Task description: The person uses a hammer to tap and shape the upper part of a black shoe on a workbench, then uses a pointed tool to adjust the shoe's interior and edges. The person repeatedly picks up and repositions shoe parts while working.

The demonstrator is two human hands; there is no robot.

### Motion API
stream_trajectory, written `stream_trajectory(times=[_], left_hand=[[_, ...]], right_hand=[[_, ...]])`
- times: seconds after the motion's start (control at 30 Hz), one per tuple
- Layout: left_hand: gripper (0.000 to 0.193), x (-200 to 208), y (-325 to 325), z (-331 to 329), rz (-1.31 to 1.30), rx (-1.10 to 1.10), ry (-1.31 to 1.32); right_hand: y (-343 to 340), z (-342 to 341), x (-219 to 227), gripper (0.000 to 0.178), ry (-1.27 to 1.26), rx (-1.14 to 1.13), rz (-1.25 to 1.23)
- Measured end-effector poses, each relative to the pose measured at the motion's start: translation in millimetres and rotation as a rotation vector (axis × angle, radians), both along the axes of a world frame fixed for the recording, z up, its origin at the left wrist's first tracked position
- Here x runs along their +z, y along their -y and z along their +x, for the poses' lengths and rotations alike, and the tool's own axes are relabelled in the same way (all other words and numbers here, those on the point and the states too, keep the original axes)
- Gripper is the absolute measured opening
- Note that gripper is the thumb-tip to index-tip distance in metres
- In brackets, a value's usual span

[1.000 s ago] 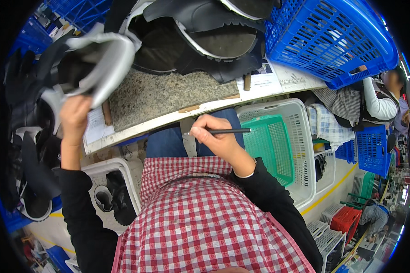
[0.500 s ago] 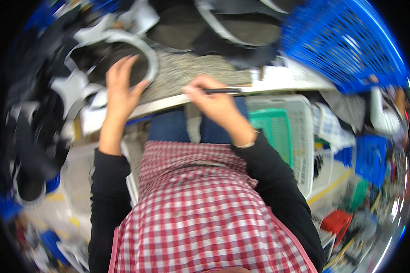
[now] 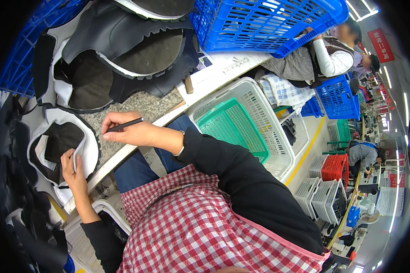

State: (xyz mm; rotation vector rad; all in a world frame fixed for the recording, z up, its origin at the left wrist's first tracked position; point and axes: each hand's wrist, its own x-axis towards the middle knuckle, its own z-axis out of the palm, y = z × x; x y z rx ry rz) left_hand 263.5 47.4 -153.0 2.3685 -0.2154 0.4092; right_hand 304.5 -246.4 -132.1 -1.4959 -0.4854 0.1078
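My left hand (image 3: 76,178) is at the near left of the worktable (image 3: 141,103). Its thumb and fingers close on the white-lined rim of what looks like a shoe upper (image 3: 90,148), whose dark inside shows through the opening. A slim black pen (image 3: 133,123) sits in my right hand (image 3: 139,135), pinched between thumb and fingers. That hand is over the speckled tabletop, just right of the upper and apart from it. Beyond, more black uppers (image 3: 118,27) with white linings and scalloped edges lie overlapped.
A blue basket (image 3: 255,32) stands at the table's far right. Right of my legs, a green basket (image 3: 234,127) sits inside a white crate (image 3: 264,109). Dark pieces (image 3: 13,182) pile up at the left. Another person (image 3: 335,59) sits beyond the blue basket.
The view has swung to the right. My left hand was open above an upper and now grips its rim. The pen stays in my right hand.
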Motion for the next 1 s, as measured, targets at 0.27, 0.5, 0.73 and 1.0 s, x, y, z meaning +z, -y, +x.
stream_trajectory(times=[0.27, 0.5, 0.73, 1.0], left_hand=[[0.031, -7, 33, 17, 0.260, 0.152, 0.234], [0.036, -5, 53, 14, 0.295, 0.330, 0.239], [0.034, -6, 54, 13, 0.279, 0.312, 0.224], [0.027, 2, 55, 10, 0.263, 0.314, 0.216]], right_hand=[[-34, 33, -16, 0.018, 0.035, -0.106, 0.009], [-30, 11, -19, 0.029, 0.079, 0.026, -0.191], [-54, 6, -22, 0.028, 0.086, -0.017, -0.273], [-65, 10, -28, 0.033, 0.315, -0.167, -0.394]])
